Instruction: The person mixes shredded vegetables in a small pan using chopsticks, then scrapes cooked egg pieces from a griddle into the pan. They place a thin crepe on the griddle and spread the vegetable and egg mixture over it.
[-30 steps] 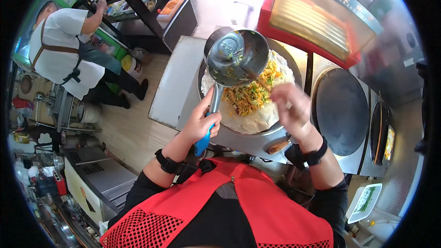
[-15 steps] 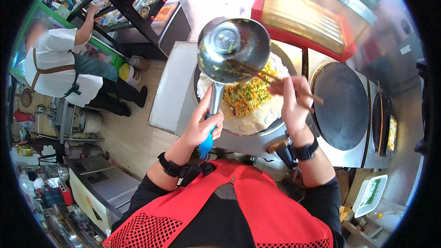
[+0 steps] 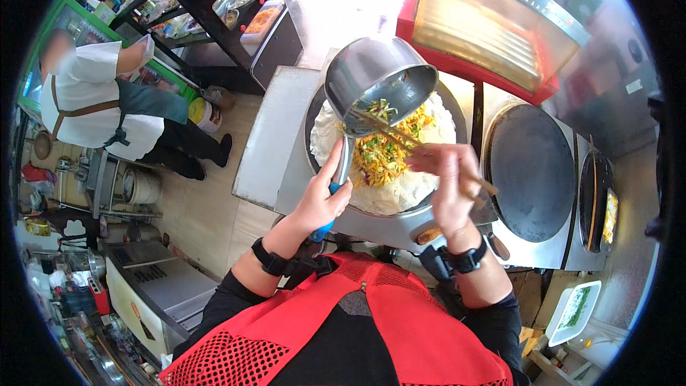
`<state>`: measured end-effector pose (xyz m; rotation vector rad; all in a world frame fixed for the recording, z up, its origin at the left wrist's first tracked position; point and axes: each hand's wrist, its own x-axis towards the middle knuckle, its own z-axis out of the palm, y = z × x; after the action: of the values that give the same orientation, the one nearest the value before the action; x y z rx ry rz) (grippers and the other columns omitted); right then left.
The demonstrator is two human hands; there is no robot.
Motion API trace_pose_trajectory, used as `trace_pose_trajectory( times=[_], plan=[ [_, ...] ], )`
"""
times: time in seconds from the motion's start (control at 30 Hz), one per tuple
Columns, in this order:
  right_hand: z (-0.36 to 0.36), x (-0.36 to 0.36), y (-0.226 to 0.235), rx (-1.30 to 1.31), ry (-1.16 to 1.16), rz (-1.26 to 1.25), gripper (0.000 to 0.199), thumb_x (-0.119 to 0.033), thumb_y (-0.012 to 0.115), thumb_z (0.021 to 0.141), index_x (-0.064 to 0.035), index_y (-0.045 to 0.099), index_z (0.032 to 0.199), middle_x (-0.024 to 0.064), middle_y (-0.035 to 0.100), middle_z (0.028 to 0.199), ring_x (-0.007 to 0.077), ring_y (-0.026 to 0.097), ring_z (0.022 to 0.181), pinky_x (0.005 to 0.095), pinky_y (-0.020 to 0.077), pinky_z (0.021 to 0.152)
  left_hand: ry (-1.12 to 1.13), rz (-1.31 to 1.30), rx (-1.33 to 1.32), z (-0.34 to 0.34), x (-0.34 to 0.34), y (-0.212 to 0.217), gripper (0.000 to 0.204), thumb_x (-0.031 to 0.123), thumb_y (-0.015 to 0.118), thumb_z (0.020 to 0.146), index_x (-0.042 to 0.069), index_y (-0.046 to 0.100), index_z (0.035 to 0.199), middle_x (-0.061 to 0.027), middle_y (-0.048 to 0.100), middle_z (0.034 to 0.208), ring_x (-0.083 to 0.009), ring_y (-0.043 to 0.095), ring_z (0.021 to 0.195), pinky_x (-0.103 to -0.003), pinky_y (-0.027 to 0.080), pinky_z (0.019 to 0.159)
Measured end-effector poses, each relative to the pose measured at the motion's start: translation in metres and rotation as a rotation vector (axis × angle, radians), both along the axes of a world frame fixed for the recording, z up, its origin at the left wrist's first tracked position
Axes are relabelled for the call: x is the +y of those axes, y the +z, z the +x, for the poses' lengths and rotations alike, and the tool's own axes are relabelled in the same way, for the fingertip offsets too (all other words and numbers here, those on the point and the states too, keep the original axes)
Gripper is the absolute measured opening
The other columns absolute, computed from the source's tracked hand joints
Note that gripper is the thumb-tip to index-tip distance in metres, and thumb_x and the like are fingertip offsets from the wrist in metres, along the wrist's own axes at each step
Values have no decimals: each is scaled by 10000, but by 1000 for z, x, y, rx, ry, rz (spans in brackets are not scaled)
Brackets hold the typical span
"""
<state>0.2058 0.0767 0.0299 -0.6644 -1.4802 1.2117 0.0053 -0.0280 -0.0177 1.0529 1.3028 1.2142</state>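
Observation:
My left hand (image 3: 319, 196) is wrapped round the blue-and-metal handle of a steel saucepan (image 3: 375, 68). The pan is tipped over a round griddle, its mouth facing down and toward me, with a little shredded vegetable still inside. Between the fingers of my right hand (image 3: 451, 179) is a pair of wooden chopsticks (image 3: 400, 137), their tips at the pan's mouth. Below, a heap of shredded vegetables (image 3: 380, 161), orange, green and yellow, lies on a pale thin pancake (image 3: 386, 199) spread over the griddle. The pan hides the far part of the pancake.
To the right is a second dark round griddle (image 3: 532, 171). A red-framed glass warming case (image 3: 486, 25) stands behind. A white tray of chopped greens (image 3: 574, 312) sits at lower right. Another person (image 3: 103, 107) in a white shirt and apron stands at left, near shelves of ingredients.
The saucepan has shifted slightly right and tipped further, so its mouth now faces down toward the pancake. The chopsticks have moved a little with it. The other person's raised arm has lowered.

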Motion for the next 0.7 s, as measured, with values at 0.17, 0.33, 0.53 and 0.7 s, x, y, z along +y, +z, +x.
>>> trace_pose_trajectory(
  times=[0.17, 0.33, 0.53, 0.7],
  plan=[
    [33, 10, -25, 41, -133, -107, 166, -151, 503, 1012, 11, 529, 989, 178, 682, 884, 232, 710, 759, 344, 603, 664, 75, 8, 11, 2, -1, 5, 781, -34, 466, 938, 191, 68, 1572, 31, 484, 690, -52, 438, 540, -245, 400, 483],
    [18, 57, -9, 290, -418, -138, 106, -108, 607, 953, -20, 548, 952, 157, 688, 811, 215, 694, 657, 333, 600, 604, 90, 33, 130, 5, 1, -1, 783, -16, 516, 919, 127, 98, 1566, -29, 582, 842, -81, 513, 639, -259, 464, 594],
    [37, 46, -69, 474, -258, -521, 145, -159, 628, 948, -70, 534, 883, 112, 652, 749, 192, 661, 603, 275, 567, 558, 126, 136, 200, 7, 16, -13, 753, -23, 541, 900, 24, 147, 1540, -173, 539, 1310, -138, 563, 994, -269, 461, 875],
    [12, 67, -78, 576, -141, -635, 143, -198, 599, 974, -102, 530, 895, 89, 648, 801, 179, 658, 660, 259, 540, 604, 163, 225, 230, 10, 26, -21, 742, -36, 538, 896, -8, 153, 1530, -200, 467, 1422, -170, 520, 1177, -279, 408, 987]
  ],
)
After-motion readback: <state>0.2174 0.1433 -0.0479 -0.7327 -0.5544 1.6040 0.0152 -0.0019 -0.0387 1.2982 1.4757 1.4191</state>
